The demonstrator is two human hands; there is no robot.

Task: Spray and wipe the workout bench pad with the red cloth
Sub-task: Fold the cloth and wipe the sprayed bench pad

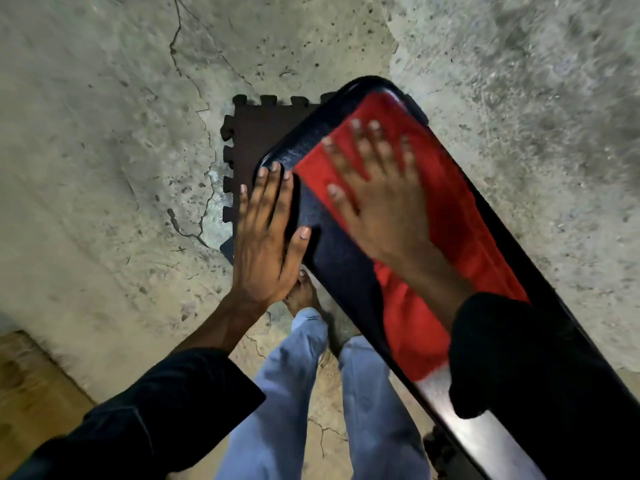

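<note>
Single head-worn view, wide-angle, aimed almost straight down from above the pad. Close in: left hand and right hand large at mid-frame, both sleeves running in from the bottom edge. Pad crossing diagonally from top centre to the bottom right corner, its far end within frame, its near end cut off. Cloth central-right, slightly blurred. Legs directly below the lens, at bottom centre. Floor filling the left and top, curved by lens distortion toward the edges. No second view to share anything with.
</note>
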